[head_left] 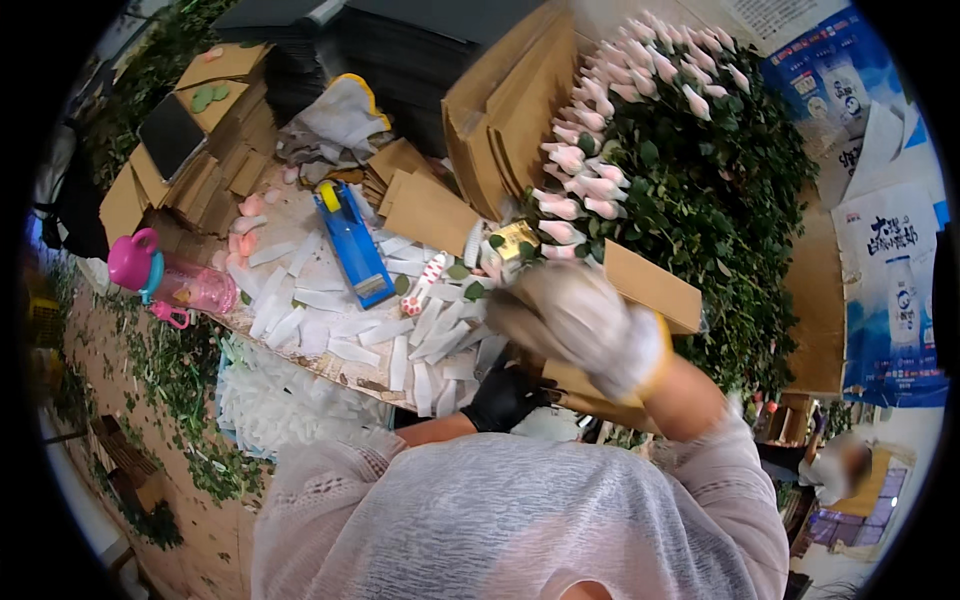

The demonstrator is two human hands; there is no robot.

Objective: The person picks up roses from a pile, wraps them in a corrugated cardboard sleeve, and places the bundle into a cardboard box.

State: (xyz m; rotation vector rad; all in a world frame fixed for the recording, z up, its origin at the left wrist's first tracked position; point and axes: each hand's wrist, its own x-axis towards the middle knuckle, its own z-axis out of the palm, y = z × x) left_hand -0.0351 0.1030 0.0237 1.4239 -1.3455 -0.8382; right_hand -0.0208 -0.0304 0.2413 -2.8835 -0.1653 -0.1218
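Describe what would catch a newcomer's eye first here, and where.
Probably the big pile of pale pink flowers at the upper right. Next, the bright blue tape dispenser left of centre among white strips, and the pink-lidded bottle further left. Near the middle, the white-gloved right hand shows blurred.

The right hand [575, 318] is blurred, its fingers [520, 312] too smeared to show whether they hold anything.

Black-gloved left hand [503, 397], pale top [500, 510]
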